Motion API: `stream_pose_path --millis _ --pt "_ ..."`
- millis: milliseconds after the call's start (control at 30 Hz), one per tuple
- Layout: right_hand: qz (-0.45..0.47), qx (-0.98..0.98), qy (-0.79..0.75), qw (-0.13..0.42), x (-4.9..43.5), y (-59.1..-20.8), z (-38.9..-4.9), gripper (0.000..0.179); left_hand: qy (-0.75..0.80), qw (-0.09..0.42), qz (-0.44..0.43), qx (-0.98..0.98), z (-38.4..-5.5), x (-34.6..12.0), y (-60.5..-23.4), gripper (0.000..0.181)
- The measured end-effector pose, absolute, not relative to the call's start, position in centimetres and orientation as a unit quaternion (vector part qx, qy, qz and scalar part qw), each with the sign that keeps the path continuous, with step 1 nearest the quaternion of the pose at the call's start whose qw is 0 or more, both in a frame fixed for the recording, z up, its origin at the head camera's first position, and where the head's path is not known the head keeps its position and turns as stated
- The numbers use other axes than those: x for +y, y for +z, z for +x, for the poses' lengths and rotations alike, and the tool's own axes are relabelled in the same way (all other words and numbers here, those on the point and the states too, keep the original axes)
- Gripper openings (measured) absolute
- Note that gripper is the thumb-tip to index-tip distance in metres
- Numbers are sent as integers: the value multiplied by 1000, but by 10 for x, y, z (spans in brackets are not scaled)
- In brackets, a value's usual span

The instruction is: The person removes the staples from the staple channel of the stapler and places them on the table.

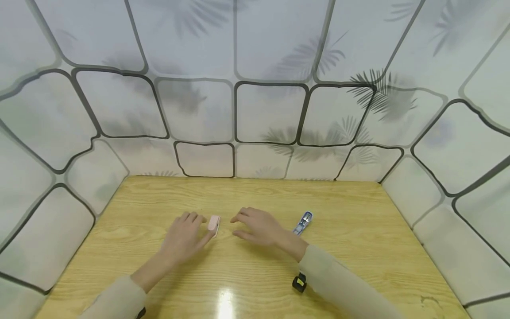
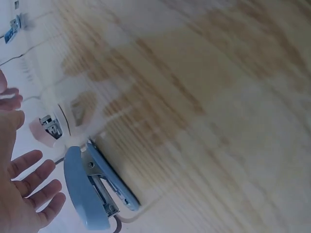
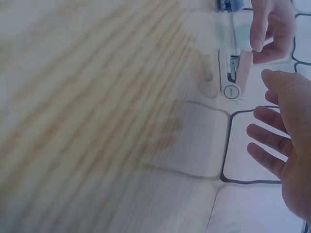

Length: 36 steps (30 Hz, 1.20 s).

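A small pink stapler (image 1: 214, 223) stands on the wooden table between my hands. My left hand (image 1: 183, 237) is just left of it, fingers spread and loosely bent, the thumb overlapping the pink stapler's near edge in the head view. Close by those fingers, a light-blue stapler (image 2: 87, 189) shows in the left wrist view; the left hand hides it from the head camera. My right hand (image 1: 259, 228) hovers on the pink stapler's right, fingers apart and holding nothing. Behind the right wrist lies a darker blue stapler (image 1: 304, 219), its lower end partly covered by the forearm.
The table (image 1: 255, 195) has a pale wood grain and a bright glare spot at the front. White stone-patterned walls (image 1: 271, 110) rise along its back and both sides. A black strap buckle (image 1: 299, 282) hangs under the right sleeve.
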State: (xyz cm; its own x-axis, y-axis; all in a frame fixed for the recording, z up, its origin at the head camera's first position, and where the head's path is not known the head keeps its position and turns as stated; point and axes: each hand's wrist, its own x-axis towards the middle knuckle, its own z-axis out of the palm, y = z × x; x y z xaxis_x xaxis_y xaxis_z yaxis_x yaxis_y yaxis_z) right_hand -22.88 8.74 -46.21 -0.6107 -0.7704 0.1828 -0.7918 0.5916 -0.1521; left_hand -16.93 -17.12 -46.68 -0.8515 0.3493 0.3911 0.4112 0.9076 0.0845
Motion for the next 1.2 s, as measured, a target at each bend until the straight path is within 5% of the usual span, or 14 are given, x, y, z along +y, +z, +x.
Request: stream_pose_path --millis 400,1200 --pt "469 -881 30 57 54 -468 -259 37 -46 141 -186 -971 -174 -170 -476 41" --pt "490 -868 -64 45 43 -465 -260 39 -45 141 -220 -964 -177 -154 -487 31"
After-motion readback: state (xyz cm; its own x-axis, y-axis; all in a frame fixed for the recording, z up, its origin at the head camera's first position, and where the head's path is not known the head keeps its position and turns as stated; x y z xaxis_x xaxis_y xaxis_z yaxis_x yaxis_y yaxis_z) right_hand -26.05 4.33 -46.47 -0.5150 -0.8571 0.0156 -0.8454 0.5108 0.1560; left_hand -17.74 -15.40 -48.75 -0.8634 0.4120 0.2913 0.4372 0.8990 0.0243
